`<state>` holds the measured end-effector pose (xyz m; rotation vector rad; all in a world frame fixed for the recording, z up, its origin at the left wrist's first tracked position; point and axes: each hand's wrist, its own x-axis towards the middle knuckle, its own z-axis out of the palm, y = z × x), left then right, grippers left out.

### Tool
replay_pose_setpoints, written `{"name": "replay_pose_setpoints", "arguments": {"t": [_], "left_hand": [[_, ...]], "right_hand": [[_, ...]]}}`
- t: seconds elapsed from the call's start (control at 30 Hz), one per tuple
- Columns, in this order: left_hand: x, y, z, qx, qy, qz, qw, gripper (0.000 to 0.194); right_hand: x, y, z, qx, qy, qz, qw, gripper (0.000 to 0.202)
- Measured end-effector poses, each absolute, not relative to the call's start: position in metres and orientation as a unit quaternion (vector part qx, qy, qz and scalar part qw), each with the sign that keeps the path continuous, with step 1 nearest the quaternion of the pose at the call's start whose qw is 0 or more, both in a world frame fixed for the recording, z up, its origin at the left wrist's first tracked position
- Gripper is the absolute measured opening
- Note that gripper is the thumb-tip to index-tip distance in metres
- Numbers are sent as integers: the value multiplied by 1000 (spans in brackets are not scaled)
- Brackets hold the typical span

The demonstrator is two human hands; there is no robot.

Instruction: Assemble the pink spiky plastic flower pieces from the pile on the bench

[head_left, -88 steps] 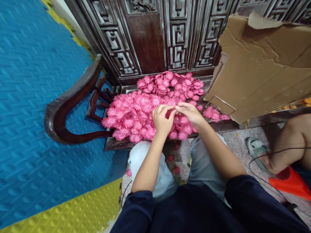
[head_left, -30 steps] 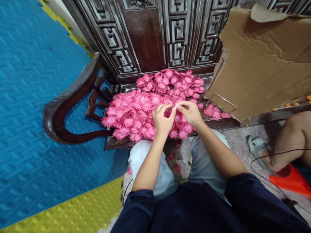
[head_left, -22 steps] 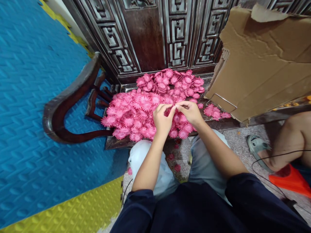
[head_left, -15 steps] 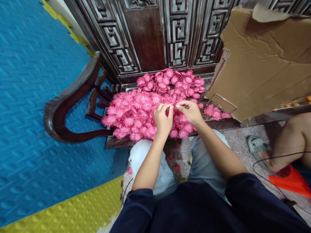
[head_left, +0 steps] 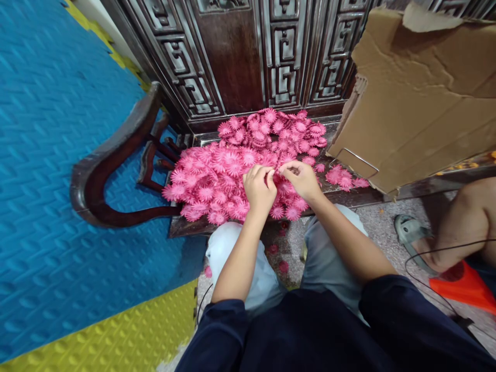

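A large heap of pink flower pieces with fringed, pointed petals lies on the dark wooden bench. Over the front of this heap, my left hand is closed in a pinch, thumb against forefinger. Close to its right, my right hand pinches too, its fingertips almost meeting those of the left. Something small and dark pink seems to sit between the fingertips, but it blends with the heap behind and I cannot make it out. A few more pink flower pieces lie apart on the right.
A torn cardboard box stands on the bench at right, a wire handle at its lower edge. The curved wooden armrest rises at left over blue mats. Another person's leg is at right. Pink pieces lie on the floor.
My left fingers have shifted slightly left and curled more. My right fingertips have tilted a little downward. The heap looks the same.
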<state>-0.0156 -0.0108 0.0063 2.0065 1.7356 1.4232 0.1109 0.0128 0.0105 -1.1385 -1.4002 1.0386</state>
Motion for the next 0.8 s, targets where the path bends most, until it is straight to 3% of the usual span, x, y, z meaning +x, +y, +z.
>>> {"name": "replay_pose_setpoints", "arguments": {"t": [0.33,0.63,0.8], "left_hand": [[-19,-12,10,660,558,490,113,12],[-11,-10,3,675,522,484,193,14],[-16,-6,3,635,577,493,145,13]], "right_hand": [[113,16,9,-447,-568,489,488,11],[120,21,12,-442,-558,541,448,23],[117,18,12,-436,-515,577,460,32]]}}
